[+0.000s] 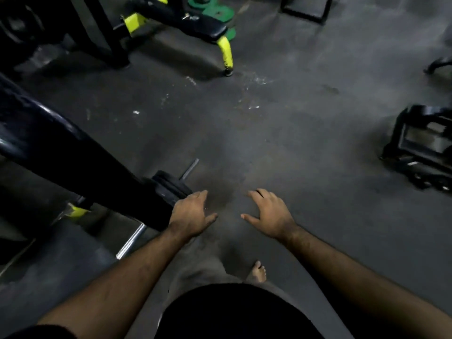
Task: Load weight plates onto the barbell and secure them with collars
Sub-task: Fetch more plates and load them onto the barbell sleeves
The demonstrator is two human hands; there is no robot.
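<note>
The barbell's bare sleeve end [189, 169] pokes out beyond black weight plates [168, 185] stacked on it, just left of centre. Its chrome shaft [130, 242] shows again lower down, below a thick dark rack beam. My left hand [192, 215] hovers palm down right beside the plates, fingers relaxed, holding nothing; I cannot tell whether it touches them. Apart to the right, over bare floor, is my right hand [270, 214], palm down with fingers spread and empty. No collar is visible.
A thick dark rack beam [61, 152] slants across the left. A black bench with yellow legs [195, 28] stands at the back, green plates [215, 11] behind it. A black metal rack [423, 145] sits at the right. Grey rubber floor [293, 118] spreads between.
</note>
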